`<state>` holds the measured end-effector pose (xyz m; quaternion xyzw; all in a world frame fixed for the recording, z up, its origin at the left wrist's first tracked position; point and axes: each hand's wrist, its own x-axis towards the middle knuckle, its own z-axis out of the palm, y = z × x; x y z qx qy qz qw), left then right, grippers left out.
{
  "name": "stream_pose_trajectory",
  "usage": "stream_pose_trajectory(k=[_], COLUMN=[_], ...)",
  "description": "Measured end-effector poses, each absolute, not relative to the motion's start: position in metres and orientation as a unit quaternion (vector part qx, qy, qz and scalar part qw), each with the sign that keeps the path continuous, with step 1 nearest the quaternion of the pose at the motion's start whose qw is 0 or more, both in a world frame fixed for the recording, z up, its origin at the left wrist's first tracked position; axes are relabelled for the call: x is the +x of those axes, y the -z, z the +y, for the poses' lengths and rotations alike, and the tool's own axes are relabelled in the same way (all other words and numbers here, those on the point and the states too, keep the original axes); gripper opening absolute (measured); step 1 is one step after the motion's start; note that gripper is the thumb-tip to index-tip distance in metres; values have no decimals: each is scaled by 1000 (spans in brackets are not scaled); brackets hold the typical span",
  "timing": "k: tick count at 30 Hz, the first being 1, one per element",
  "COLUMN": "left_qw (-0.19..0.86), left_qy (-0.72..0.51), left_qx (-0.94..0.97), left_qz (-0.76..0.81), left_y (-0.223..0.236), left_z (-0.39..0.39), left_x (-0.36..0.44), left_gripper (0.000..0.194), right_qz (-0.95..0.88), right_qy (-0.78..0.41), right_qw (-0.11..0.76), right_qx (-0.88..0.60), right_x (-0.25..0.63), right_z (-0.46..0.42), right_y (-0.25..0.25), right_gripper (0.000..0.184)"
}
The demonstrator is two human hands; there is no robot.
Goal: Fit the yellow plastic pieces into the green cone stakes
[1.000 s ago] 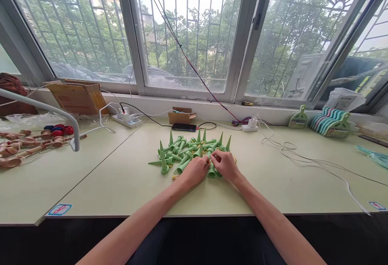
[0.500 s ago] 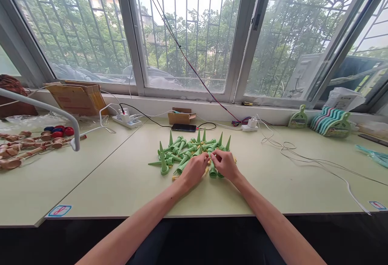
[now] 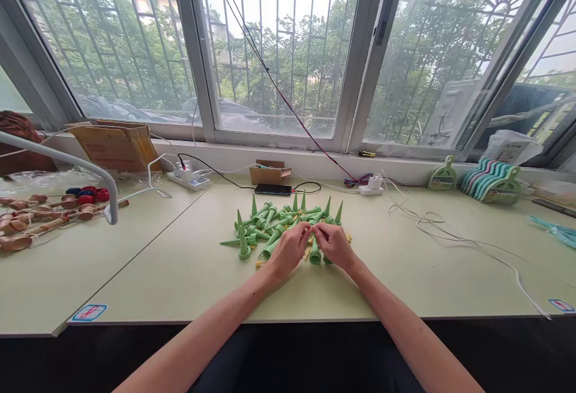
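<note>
My left hand (image 3: 291, 246) and my right hand (image 3: 332, 243) meet fingertip to fingertip at the front of a heap of green plastic cone spikes (image 3: 270, 216). Both hands are closed in a pinch. Whatever small thing sits between the fingertips is too hidden to name. Just below them, a green spike (image 3: 315, 256) points its open round end toward me, close against the fingers of my right hand. Small yellow pieces (image 3: 306, 254) lie among the spikes. One spike stands upright (image 3: 243, 242) left of my left hand, and several others stand behind.
Behind the heap lie a black phone (image 3: 273, 189) and a small cardboard box (image 3: 269, 172). Wooden kendama-like toys (image 3: 45, 222) cover the far left. White cables (image 3: 432, 219) cross the right side, below teal and green dustpan-shaped items (image 3: 490, 183). A grey metal bar (image 3: 108, 183) juts in at left.
My fingertips have shifted slightly, the right hand a touch to the left and the left hand a little higher. The green spike below them has moved slightly left.
</note>
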<state>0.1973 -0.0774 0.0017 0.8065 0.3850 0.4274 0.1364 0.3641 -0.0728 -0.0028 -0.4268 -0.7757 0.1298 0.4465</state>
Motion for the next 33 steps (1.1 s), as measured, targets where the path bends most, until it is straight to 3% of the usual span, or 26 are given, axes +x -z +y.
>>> stream_pose_trajectory(k=[12,27,33], left_qw=[147,123,137], left_qy=[-422,-427,-421], left_qx=[817,828,825], left_qz=[364,342,350], left_y=[-1,5,5], left_z=[-78,-74,-74], left_x=[198,197,197], left_gripper=[11,28,27], right_qz=[-771,-766,-763], right_qy=[-145,-153,-160], right_qw=[457,469,472], right_qx=[-418,-411,-412], right_x=[363,364,364], right_z=[-75,-71,-72], right_y=[0,6,4], right_gripper=[35,22,20])
